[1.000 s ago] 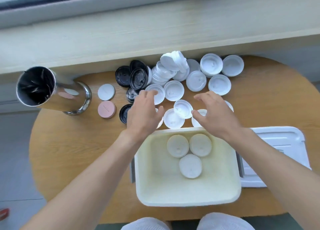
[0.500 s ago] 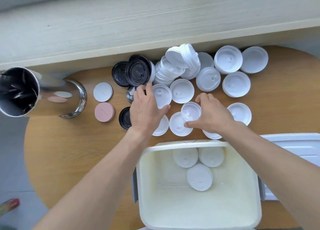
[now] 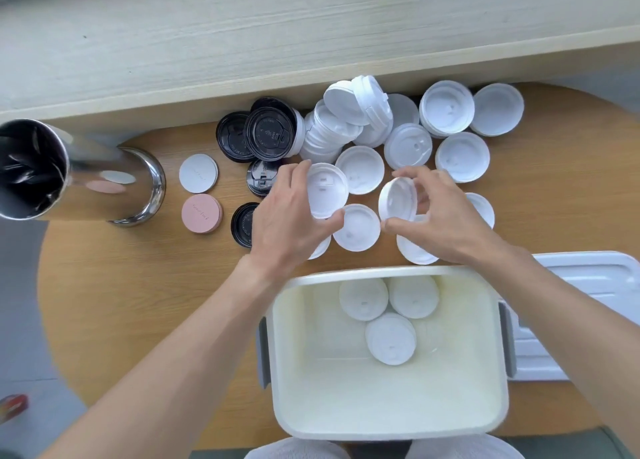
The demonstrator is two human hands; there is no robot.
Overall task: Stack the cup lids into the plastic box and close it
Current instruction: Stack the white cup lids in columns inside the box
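A cream plastic box (image 3: 388, 427) stands open at the near table edge with three white lids (image 3: 389, 342) lying on its floor. Beyond it, several white cup lids (image 3: 462, 156) and several black lids (image 3: 270, 133) lie scattered on the wooden table. My left hand (image 3: 287, 218) grips a white lid (image 3: 327, 190) between thumb and fingers. My right hand (image 3: 440, 213) pinches another white lid (image 3: 396, 199), tilted up on its edge. The box's white cover (image 3: 588, 278) lies flat to the right of the box.
A shiny steel cylinder (image 3: 69, 174) stands at the far left. A white coaster (image 3: 198, 173) and a pink coaster (image 3: 202, 213) lie beside it. A pale wooden ledge (image 3: 277, 43) runs along the back of the round table (image 3: 121, 303).
Both hands have closed on lids: the left took hold of one white lid, the right lifted another and tilted it on edge. The view shifted slightly closer to the table.
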